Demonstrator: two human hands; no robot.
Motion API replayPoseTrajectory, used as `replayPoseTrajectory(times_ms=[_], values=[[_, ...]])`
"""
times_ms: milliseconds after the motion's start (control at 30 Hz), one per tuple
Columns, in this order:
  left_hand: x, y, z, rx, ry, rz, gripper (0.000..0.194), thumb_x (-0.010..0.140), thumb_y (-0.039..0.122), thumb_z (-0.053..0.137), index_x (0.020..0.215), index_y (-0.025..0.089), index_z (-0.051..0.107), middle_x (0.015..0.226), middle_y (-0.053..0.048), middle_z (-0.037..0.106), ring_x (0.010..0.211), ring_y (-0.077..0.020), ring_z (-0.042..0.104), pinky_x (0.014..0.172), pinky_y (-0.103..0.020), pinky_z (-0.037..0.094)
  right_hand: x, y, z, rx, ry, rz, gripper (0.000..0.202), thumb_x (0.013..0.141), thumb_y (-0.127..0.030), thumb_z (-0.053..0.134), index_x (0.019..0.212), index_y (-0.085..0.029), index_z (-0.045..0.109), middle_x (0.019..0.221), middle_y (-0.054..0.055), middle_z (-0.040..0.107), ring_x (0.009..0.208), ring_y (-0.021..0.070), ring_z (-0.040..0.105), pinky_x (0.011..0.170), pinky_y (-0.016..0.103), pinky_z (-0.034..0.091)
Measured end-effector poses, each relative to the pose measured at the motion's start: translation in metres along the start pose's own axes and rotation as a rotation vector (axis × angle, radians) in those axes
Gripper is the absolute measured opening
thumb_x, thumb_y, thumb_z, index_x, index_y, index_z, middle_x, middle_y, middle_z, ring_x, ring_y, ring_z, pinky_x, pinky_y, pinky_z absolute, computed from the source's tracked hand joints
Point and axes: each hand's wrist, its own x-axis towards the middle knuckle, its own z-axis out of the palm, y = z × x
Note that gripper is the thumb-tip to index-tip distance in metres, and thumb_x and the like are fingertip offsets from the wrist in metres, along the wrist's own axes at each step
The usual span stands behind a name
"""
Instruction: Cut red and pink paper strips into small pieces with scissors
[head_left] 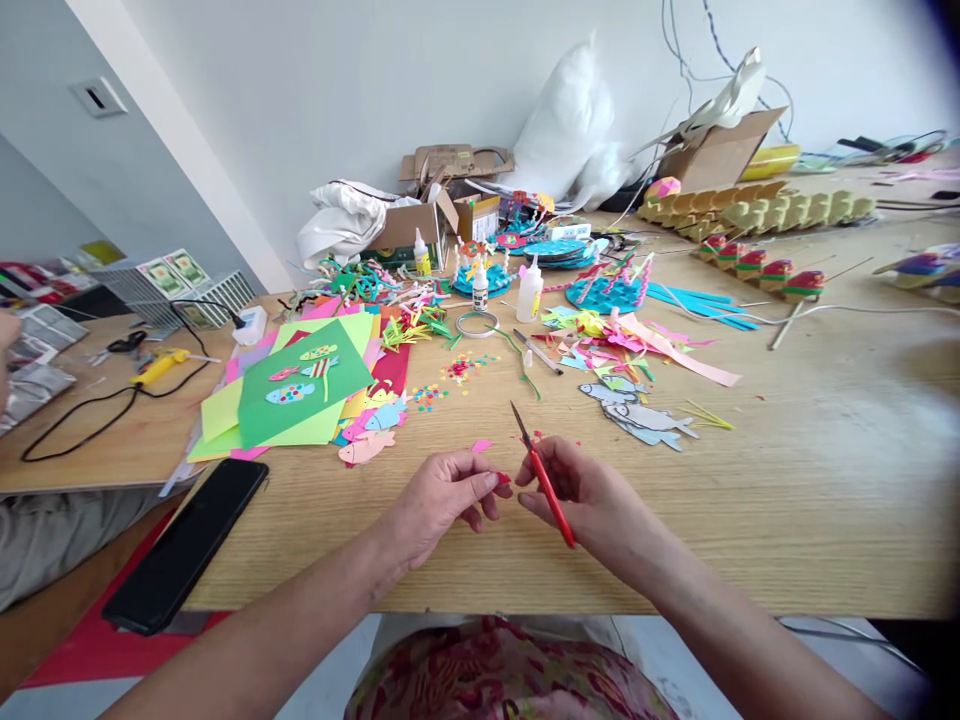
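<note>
A small scrap of red paper is pinched between the thumb and fingers of the left grip, its outline mostly hidden by the fingertips. Scissors are held in the right grip; bright red handles and slim, dark, pointed blades are shown, with the tips aimed toward the back edge of the surface and slightly left. The handles are laid across the thumb side of the right grip, and their ends are pointed toward the front edge. The red scrap is placed at the left fingertips, just left of the scissors and apart from them. Both are held above the middle of the front edge. Just beyond the left grip, a pink offcut is seen lying flat. The front left corner is overlapped by a black phone.
</note>
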Motion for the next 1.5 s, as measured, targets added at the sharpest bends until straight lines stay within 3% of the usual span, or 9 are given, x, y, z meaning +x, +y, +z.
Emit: replayPoseTrajectory(times_ms=[200, 500, 867, 1033, 1167, 1500], values=[[0.002, 0.002, 0.005, 0.039, 0.004, 0.018, 0.019, 0.069, 0.031, 0.056, 0.067, 0.013, 0.055, 0.069, -0.002, 0.054, 0.054, -0.0073, 0.048, 0.044, -0.017, 0.038, 0.009, -0.001, 0.01, 0.067, 0.049, -0.037, 0.018, 0.066, -0.026, 0.058, 0.07, -0.019, 0.041, 0.065, -0.002, 0.052, 0.059, 0.0107, 0.05, 0.053, 0.022, 0.04], [0.003, -0.001, 0.006, 0.074, -0.017, 0.01, 0.022, 0.068, 0.034, 0.057, 0.068, 0.012, 0.057, 0.064, -0.001, 0.053, 0.053, -0.0074, 0.048, 0.043, -0.017, 0.039, 0.013, -0.003, 0.007, 0.099, 0.043, -0.029, 0.015, 0.063, -0.012, 0.051, 0.072, -0.019, 0.042, 0.062, -0.003, 0.053, 0.057, 0.0096, 0.052, 0.051, 0.021, 0.041], [0.002, 0.001, 0.003, 0.128, -0.025, -0.005, 0.021, 0.068, 0.033, 0.058, 0.067, 0.013, 0.056, 0.058, 0.001, 0.05, 0.051, -0.0077, 0.048, 0.042, -0.017, 0.039, 0.014, -0.004, 0.005, 0.007, 0.003, -0.065, 0.011, 0.067, -0.017, 0.051, 0.072, -0.019, 0.042, 0.063, -0.003, 0.053, 0.057, 0.0101, 0.051, 0.051, 0.021, 0.039], [-0.001, 0.005, 0.003, -0.017, 0.048, 0.022, 0.021, 0.069, 0.034, 0.058, 0.07, 0.013, 0.057, 0.067, -0.002, 0.055, 0.055, -0.0081, 0.049, 0.046, -0.018, 0.038, 0.001, -0.009, -0.007, -0.255, 0.013, -0.055, 0.014, 0.075, -0.03, 0.045, 0.068, -0.019, 0.043, 0.057, -0.004, 0.047, 0.053, 0.0098, 0.044, 0.048, 0.021, 0.033], [-0.002, 0.006, 0.002, -0.111, 0.075, 0.054, 0.02, 0.07, 0.033, 0.057, 0.072, 0.013, 0.057, 0.069, -0.003, 0.057, 0.057, -0.0082, 0.05, 0.047, -0.018, 0.038, -0.014, -0.005, -0.012, -0.476, -0.061, 0.009, 0.02, 0.079, -0.034, 0.04, 0.065, -0.02, 0.043, 0.053, -0.004, 0.044, 0.049, 0.0098, 0.039, 0.045, 0.021, 0.028], [-0.002, 0.009, 0.008, -0.148, 0.077, 0.077, 0.017, 0.073, 0.03, 0.055, 0.076, 0.013, 0.054, 0.068, -0.001, 0.055, 0.058, -0.0086, 0.05, 0.046, -0.018, 0.037, -0.019, -0.004, -0.002, -0.503, -0.068, 0.016, 0.024, 0.08, -0.034, 0.035, 0.064, -0.019, 0.044, 0.053, -0.003, 0.046, 0.048, 0.0104, 0.04, 0.046, 0.022, 0.028]])
